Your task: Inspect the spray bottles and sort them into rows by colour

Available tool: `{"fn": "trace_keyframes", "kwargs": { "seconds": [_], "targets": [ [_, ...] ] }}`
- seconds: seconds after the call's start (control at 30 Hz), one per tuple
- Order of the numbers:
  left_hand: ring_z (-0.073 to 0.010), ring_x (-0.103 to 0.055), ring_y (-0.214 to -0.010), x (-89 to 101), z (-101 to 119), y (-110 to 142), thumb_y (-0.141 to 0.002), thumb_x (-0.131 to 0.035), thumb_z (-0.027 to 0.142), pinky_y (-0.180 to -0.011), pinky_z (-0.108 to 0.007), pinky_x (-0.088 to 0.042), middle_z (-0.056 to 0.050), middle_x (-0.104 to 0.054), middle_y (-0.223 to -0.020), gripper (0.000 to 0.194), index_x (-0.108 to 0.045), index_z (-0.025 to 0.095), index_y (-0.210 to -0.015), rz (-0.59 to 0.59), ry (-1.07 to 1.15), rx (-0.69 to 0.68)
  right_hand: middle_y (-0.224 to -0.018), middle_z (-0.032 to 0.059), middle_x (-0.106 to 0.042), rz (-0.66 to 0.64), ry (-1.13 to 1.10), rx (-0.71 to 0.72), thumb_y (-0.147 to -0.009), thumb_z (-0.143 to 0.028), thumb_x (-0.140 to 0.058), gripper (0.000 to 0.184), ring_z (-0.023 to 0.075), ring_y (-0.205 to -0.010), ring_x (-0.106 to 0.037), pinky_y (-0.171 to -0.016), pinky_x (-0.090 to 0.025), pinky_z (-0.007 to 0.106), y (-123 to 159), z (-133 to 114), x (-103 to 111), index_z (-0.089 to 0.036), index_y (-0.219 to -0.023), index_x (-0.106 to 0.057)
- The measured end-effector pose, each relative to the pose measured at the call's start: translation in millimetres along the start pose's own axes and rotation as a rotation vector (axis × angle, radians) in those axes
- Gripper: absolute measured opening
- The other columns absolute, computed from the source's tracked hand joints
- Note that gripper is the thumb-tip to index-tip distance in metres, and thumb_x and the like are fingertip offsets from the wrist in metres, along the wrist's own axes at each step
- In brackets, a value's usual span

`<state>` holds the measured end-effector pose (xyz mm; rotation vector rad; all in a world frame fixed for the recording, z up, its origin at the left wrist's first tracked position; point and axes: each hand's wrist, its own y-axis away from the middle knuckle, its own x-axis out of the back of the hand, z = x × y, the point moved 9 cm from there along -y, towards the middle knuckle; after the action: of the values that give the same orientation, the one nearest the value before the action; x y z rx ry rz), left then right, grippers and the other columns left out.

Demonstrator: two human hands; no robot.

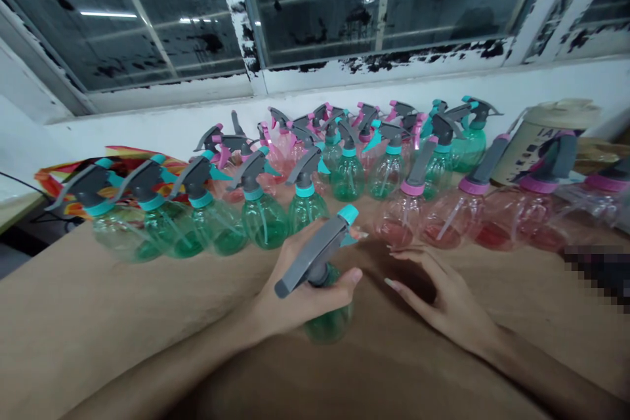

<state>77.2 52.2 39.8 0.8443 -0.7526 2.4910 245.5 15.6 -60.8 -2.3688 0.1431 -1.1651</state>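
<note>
My left hand (295, 295) is wrapped round the neck of a green spray bottle (329, 323) with a grey trigger head and teal nozzle (315, 251), holding it upright on the brown table (98, 328). My right hand (443, 295) hovers just to the right of that bottle, fingers spread and curved, holding nothing. Directly behind both hands stand rows of green spray bottles (263, 216) and pink spray bottles (408, 216).
Several more green bottles (172, 223) line the left and pink ones (522, 210) the right, filling the table's far half up to the white wall. A beige container (541, 138) stands at the right rear. A coloured bag (123, 161) lies at the left rear.
</note>
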Motion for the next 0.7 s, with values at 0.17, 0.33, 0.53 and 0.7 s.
{"fn": "trace_keyframes", "kwargs": {
  "seconds": [0.17, 0.33, 0.53, 0.7],
  "targets": [
    [-0.0133, -0.052, -0.046, -3.4, -4.1, 1.0, -0.068, -0.062, 0.03, -0.044, -0.025, -0.046, 0.002, -0.06, -0.066, 0.026, -0.059, 0.025, -0.094, -0.02, -0.017, 0.035, -0.111, 0.0075, -0.06, 0.014, 0.003, 0.018, -0.085, -0.036, -0.052, 0.03, 0.0241, -0.106, -0.056, -0.089, -0.047, 0.045, 0.1, -1.1, 0.8, -0.024, -0.113, -0.047],
    [-0.0102, -0.046, -0.037, -7.5, -7.5, 2.9, -0.072, -0.059, 0.031, -0.036, -0.023, -0.039, 0.002, -0.06, -0.067, 0.016, -0.054, 0.024, -0.086, -0.032, 0.052, 0.078, -0.109, 0.0068, -0.062, 0.024, -0.001, 0.008, -0.085, -0.038, -0.051, 0.029, 0.0241, -0.103, -0.059, -0.086, -0.049, 0.044, -0.9, -2.6, 3.2, -0.025, -0.11, -0.049],
    [-0.0112, -0.046, -0.038, -5.7, -5.6, 2.0, -0.072, -0.056, 0.032, -0.038, -0.025, -0.039, 0.002, -0.06, -0.066, 0.014, -0.054, 0.024, -0.084, -0.031, 0.087, 0.091, -0.11, 0.0073, -0.061, 0.019, -0.01, 0.005, -0.084, -0.038, -0.052, 0.029, 0.0245, -0.104, -0.058, -0.087, -0.048, 0.045, -0.5, -1.6, 2.4, -0.024, -0.11, -0.049],
    [-0.0159, -0.053, -0.052, -1.9, -1.6, -0.2, -0.069, -0.059, 0.032, -0.05, -0.028, -0.047, 0.001, -0.059, -0.067, 0.02, -0.059, 0.023, -0.087, 0.003, 0.026, 0.034, -0.11, 0.0074, -0.061, 0.017, -0.016, -0.013, -0.085, -0.038, -0.052, 0.029, 0.0251, -0.104, -0.059, -0.087, -0.049, 0.045, 0.1, -2.0, 2.5, -0.025, -0.11, -0.05]
  ]
}}
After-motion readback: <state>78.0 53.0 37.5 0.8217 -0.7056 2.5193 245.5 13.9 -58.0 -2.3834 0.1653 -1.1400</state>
